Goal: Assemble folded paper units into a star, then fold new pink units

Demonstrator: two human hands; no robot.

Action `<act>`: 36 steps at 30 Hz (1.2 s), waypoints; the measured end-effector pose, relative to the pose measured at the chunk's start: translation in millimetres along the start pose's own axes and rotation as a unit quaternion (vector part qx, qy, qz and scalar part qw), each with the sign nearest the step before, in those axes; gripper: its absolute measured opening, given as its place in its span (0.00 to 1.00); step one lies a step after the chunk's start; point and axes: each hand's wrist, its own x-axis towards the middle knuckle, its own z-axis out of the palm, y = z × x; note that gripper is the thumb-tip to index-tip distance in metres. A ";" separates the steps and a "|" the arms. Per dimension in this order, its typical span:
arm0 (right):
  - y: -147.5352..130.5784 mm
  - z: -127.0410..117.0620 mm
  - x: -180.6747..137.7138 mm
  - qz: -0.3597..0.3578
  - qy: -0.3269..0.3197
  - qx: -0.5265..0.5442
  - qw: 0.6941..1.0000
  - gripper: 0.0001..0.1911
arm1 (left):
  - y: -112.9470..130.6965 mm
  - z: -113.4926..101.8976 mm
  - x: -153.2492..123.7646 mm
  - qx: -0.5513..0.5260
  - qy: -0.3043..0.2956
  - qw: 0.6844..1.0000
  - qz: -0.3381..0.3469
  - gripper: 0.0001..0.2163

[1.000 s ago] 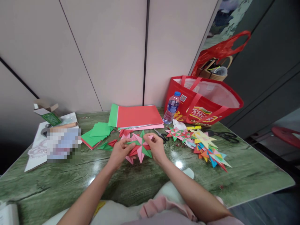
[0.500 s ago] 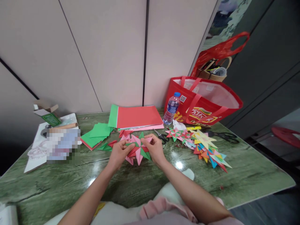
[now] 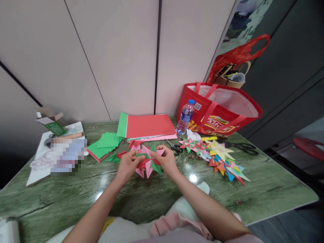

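Observation:
A folded paper star [image 3: 148, 161] of pink, red and green points is held just above the green marbled table [image 3: 63, 199]. My left hand [image 3: 128, 164] pinches its left side with thumb and fingers closed. My right hand [image 3: 165, 159] grips its right side, fingers curled over the upper edge. Loose folded red and green pieces [image 3: 116, 156] lie just left of the star.
A stack of red, green and pink sheets [image 3: 146, 126] lies behind the star, green squares [image 3: 103, 143] to its left. A water bottle [image 3: 185, 116], a red tote bag [image 3: 222, 108], finished coloured stars [image 3: 220, 157] and two pairs of scissors [image 3: 241, 146] lie to the right. A box [image 3: 52, 123] stands far left.
Both hands have drawn slightly closer together on the star, and the star has turned and shifted a little to the left.

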 end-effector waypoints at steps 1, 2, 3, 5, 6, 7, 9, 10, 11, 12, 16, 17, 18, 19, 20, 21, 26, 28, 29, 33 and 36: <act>0.2 0.2 -0.2 -0.004 0.002 -0.002 1.000 0.15 | 0.2 -0.2 0.1 0.002 -0.001 1.000 0.000 0.13; 0.6 0.3 -0.3 -0.006 0.005 -0.004 1.000 0.15 | 0.4 -0.7 0.2 0.005 -0.004 1.000 0.001 0.13; 1.1 0.4 -0.2 -0.005 0.005 -0.003 1.000 0.15 | 0.6 -1.2 0.3 0.011 -0.008 1.000 0.003 0.13; 2.1 0.6 0.2 0.005 0.004 0.004 1.000 0.16 | 0.5 -2.9 1.0 0.026 -0.018 0.999 0.010 0.14; 2.4 0.7 0.6 0.012 0.001 0.007 1.000 0.17 | -0.1 -3.9 1.5 0.029 -0.023 0.999 0.011 0.14; 2.3 0.7 1.2 0.019 -0.002 0.011 1.000 0.18 | -1.1 -5.0 2.3 0.029 -0.025 0.999 0.011 0.15; 1.1 0.6 2.8 0.031 -0.011 0.017 0.999 0.19 | -3.7 -7.4 4.4 0.017 -0.019 1.000 0.004 0.16; 0.2 0.4 3.8 0.035 -0.017 0.023 0.999 0.20 | -5.1 -8.6 5.6 0.008 -0.013 1.000 0.001 0.16; -0.7 0.1 4.8 0.041 -0.024 0.032 0.998 0.20 | -6.2 -9.8 6.7 0.001 -0.006 1.000 -0.002 0.17; -1.3 -0.4 5.9 0.049 -0.033 0.045 0.997 0.21 | -6.8 -10.9 7.8 -0.005 0.001 1.000 -0.002 0.18; 0.5 -4.0 9.6 0.083 -0.057 0.077 0.992 0.25 | -4.1 -15.1 10.5 0.006 0.018 0.999 0.043 0.19; 1.7 -5.0 10.3 0.088 -0.058 0.081 0.991 0.27 | -2.7 -16.7 11.0 0.019 0.022 0.998 0.061 0.18; 2.9 -6.1 11.0 0.091 -0.057 0.085 0.991 0.28 | -1.4 -18.6 11.5 0.036 0.023 0.996 0.081 0.17; 3.9 -7.1 11.7 0.092 -0.053 0.092 0.990 0.29 | -0.4 -20.8 12.1 0.058 0.022 0.993 0.101 0.17; 4.7 -8.0 12.5 0.093 -0.047 0.100 0.990 0.29 | 0.1 -23.4 12.8 0.090 0.018 0.988 0.126 0.17; 5.3 -8.9 13.3 0.092 -0.040 0.107 0.989 0.28 | 0.3 -26.0 13.5 0.130 0.011 0.979 0.159 0.17; 6.8 -10.0 16.4 0.097 -0.008 0.108 0.989 0.25 | -4.4 -31.8 15.2 0.417 -0.075 0.835 0.351 0.25; 6.9 -8.9 15.9 0.101 -0.009 0.106 0.989 0.24 | -7.3 -29.8 15.0 0.481 -0.103 0.784 0.378 0.30; 6.7 -8.0 15.2 0.104 -0.013 0.105 0.989 0.23 | -8.6 -28.8 14.9 0.496 -0.110 0.767 0.392 0.31; 4.8 -5.1 11.7 0.120 -0.041 0.106 0.986 0.22 | -10.0 -28.2 15.0 0.471 -0.094 0.754 0.448 0.24; 3.6 -5.4 11.4 0.130 -0.076 0.129 0.980 0.20 | -8.6 -28.1 14.7 0.408 -0.050 0.805 0.428 0.18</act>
